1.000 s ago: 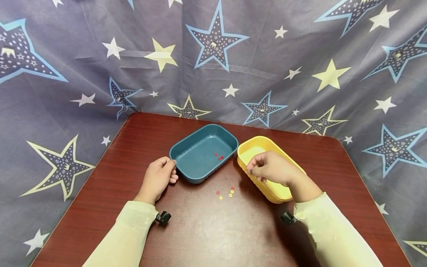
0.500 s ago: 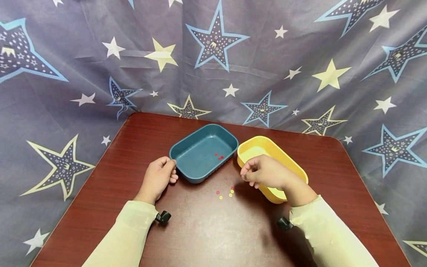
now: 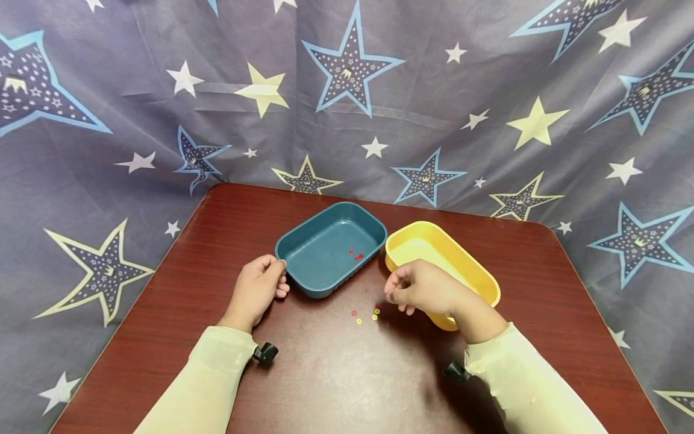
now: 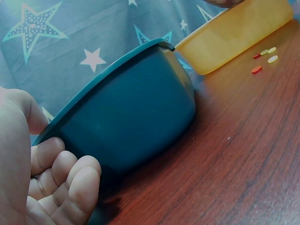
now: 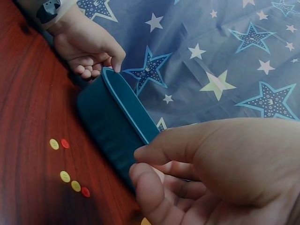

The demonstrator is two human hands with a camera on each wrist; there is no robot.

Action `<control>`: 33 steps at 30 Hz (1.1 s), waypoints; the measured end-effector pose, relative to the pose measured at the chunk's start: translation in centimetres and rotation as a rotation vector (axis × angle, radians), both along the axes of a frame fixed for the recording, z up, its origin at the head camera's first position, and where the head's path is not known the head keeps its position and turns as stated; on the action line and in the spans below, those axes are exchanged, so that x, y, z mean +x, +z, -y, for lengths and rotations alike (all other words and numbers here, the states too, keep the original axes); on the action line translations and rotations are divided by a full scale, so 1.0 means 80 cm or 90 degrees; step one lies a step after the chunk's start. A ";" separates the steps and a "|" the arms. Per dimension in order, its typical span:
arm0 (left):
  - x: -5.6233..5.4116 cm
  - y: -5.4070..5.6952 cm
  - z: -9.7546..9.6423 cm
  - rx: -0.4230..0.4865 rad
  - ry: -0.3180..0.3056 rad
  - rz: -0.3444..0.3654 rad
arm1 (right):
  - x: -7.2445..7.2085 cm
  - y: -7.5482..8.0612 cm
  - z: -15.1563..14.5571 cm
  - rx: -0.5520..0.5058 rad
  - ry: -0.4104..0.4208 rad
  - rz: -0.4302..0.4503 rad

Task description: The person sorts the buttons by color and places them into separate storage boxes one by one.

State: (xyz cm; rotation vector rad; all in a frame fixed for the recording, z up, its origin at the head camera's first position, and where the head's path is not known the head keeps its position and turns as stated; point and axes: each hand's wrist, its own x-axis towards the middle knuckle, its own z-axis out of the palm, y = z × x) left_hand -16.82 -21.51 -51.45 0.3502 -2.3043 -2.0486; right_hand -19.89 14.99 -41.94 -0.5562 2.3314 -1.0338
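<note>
My left hand (image 3: 256, 293) pinches the near left rim of a dark teal plastic tub (image 3: 317, 247) between thumb and fingers; the left wrist view shows the thumb over the rim. Several small red buttons (image 3: 359, 257) lie inside this tub. My right hand (image 3: 431, 290) hovers in front of a yellow tub (image 3: 472, 265), loosely curled. In the right wrist view its thumb (image 5: 164, 147) and forefinger are slightly apart, with nothing visible between them. Just left of its fingertips, yellow buttons (image 3: 359, 321) and red buttons (image 3: 355, 313) lie scattered on the table.
Both tubs stand near the back of the reddish-brown wooden table (image 3: 325, 386), their corners almost meeting. Behind it hangs a grey-blue curtain (image 3: 336, 138) with printed stars. A small black camera (image 3: 265, 353) sits on each wrist.
My right hand has moved left and toward me, from over the yellow tub to near the loose buttons. The left hand and both tubs stay where they were.
</note>
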 end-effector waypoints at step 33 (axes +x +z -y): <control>0.001 0.002 -0.002 -0.002 0.002 0.002 | 0.034 -0.061 0.022 -0.019 0.000 -0.007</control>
